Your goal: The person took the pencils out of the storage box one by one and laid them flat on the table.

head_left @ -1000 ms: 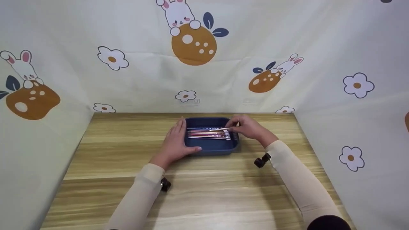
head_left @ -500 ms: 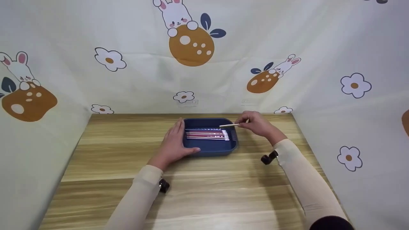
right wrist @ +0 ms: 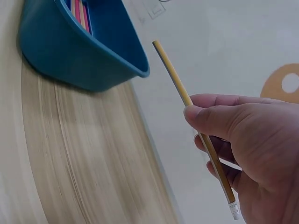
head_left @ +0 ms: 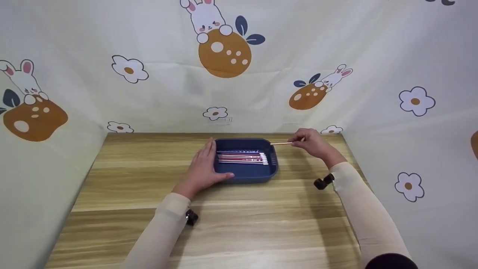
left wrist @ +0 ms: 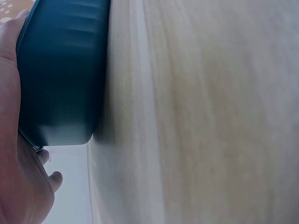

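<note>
My left hand rests against the left side of a dark blue plastic bin, fingers fairly straight along its wall and thumb lying on the near rim. In the left wrist view the bin stands beside that hand. Inside the bin several pencils lie side by side, their white eraser ends to the right. My right hand pinches a single golden-yellow pencil between thumb and fingers, just off the bin's far right corner. Its unsharpened end points toward the bin, with the white eraser end near my palm.
Wood-grain table spreads in front of and beside the bin. Pale curtains printed with rabbits, oranges and flowers close off the back and both sides. A small black device sits at the right wrist.
My right hand has lifted the golden-yellow pencil out of the bin and carried it to the right, past the far right corner. My left hand stays on the bin.
</note>
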`<state>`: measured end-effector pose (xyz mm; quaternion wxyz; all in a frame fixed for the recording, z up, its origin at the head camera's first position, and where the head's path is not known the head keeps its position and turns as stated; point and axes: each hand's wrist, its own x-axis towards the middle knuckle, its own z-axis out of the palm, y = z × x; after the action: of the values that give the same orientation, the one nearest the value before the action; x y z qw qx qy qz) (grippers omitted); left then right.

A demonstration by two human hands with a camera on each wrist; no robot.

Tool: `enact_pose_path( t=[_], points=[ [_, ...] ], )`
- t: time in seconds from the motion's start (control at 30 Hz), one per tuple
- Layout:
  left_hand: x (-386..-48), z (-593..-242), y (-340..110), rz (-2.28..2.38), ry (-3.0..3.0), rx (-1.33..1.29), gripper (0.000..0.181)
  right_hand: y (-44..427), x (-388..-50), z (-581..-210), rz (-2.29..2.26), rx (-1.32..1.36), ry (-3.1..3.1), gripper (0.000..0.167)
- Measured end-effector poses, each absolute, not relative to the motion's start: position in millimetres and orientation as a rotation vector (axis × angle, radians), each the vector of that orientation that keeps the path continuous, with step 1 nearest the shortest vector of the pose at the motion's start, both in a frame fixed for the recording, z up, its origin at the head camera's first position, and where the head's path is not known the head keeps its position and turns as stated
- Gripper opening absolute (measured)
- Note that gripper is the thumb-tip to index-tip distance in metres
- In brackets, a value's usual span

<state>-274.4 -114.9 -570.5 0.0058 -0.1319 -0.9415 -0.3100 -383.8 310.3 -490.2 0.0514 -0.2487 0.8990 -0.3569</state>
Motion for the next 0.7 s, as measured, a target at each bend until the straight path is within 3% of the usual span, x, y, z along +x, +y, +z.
enact_pose_path(
  t=[0.7],
  points=[
    [-275.3,-569.8,-114.6,-0.976,-2.941,-0.424,0.145,338.2,-397.9,-508.2,-1.002,-0.687,2.790,0.011]
  ],
)
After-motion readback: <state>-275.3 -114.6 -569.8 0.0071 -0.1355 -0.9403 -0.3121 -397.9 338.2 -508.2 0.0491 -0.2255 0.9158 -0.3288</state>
